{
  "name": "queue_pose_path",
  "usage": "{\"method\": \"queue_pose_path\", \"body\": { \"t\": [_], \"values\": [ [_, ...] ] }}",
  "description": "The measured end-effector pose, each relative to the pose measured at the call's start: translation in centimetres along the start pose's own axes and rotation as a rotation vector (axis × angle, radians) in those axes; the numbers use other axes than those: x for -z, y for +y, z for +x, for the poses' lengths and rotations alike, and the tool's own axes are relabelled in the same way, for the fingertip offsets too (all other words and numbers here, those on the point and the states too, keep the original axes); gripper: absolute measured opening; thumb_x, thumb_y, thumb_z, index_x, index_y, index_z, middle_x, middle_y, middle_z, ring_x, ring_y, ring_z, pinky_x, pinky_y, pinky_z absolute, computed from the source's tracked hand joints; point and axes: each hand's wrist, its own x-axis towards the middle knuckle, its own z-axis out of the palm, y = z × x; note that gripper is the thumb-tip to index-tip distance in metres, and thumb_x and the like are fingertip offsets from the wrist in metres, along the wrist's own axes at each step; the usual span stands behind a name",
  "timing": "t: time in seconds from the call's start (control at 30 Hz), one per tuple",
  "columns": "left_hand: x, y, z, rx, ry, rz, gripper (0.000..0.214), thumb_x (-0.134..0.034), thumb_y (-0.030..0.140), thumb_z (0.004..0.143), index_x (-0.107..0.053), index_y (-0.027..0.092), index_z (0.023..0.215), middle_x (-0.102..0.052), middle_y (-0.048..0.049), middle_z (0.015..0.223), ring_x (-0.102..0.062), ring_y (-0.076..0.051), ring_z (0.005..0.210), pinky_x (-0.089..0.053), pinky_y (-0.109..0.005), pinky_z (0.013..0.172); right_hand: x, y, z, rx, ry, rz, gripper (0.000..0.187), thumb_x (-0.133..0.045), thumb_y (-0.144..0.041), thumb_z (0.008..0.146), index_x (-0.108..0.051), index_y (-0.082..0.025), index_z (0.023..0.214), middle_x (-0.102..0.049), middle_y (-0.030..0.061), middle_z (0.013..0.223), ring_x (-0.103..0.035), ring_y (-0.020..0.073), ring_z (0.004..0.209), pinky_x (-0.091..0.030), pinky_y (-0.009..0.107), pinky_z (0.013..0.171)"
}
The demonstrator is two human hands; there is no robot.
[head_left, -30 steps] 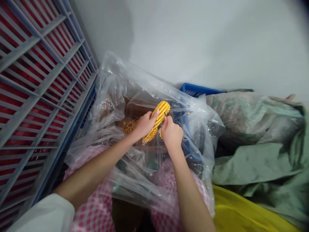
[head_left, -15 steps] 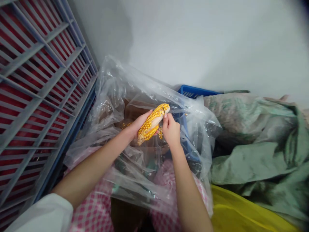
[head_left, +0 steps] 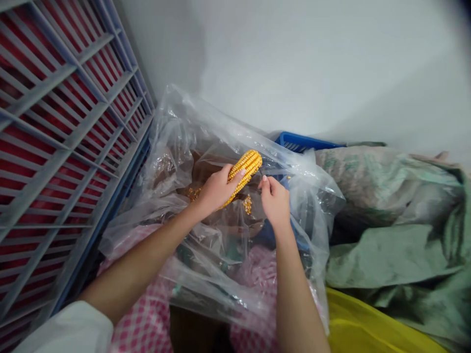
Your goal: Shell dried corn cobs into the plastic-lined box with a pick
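Observation:
My left hand (head_left: 218, 189) is closed around an ear of corn (head_left: 246, 169). The ear's rounded end points up and to the right, its yellow kernels facing me. A little to the right of that end is my right hand (head_left: 274, 198), its thumb and fingers pinched together on a thin dark tool (head_left: 261, 171). Only a short tip of this tool shows, close to the ear; its kind I cannot make out. Beneath both hands spreads a clear plastic bag (head_left: 217, 245). Loose corn kernels (head_left: 248, 204) lie in small heaps in it.
A grey slatted plastic crate (head_left: 69, 122) with red behind its slats rises at the left. At the right are a blue basket (head_left: 307, 142), crumpled greenish sacks (head_left: 397, 255) and a yellow sheet (head_left: 368, 323). A pale wall (head_left: 275, 63) stands behind.
The ear has been turned in my left hand: the bare strip that faced me is now out of sight and full kernel rows show. My right hand has moved right, away from the ear.

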Motion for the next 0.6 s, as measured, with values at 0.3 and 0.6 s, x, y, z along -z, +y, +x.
{"method": "queue_pose_path", "body": {
  "t": [0.3, 0.6],
  "values": [
    [-1.2, -0.2, -0.8, -0.134, -0.122, 0.412, 0.052, -0.047, 0.06, 0.073, -0.049, 0.02, 0.107, -0.065, -0.01, 0.096, -0.062, -0.025, 0.086, -0.041, -0.027, 0.067, 2.2, 2.5, 0.4, -0.237, -0.366, 0.279, 0.03, -0.042, -0.038, 0.079, -0.051, -0.018, 0.06, -0.032, -0.0076, 0.038, -0.027, 0.0079, 0.036, -0.019, 0.022, 0.04],
    [-2.9, -0.4, -0.2, 0.012, -0.055, -0.123, 0.045, -0.044, 0.058, 0.075, -0.055, 0.017, 0.089, -0.064, -0.0042, 0.081, -0.058, -0.017, 0.073, -0.042, -0.026, 0.066, 1.0, 2.9, 1.3, -0.154, -0.298, 0.286, 0.033, -0.033, -0.041, 0.084, -0.047, -0.019, 0.063, -0.034, -0.0069, 0.044, -0.03, 0.0085, 0.04, -0.024, 0.021, 0.044]
  ]
}}
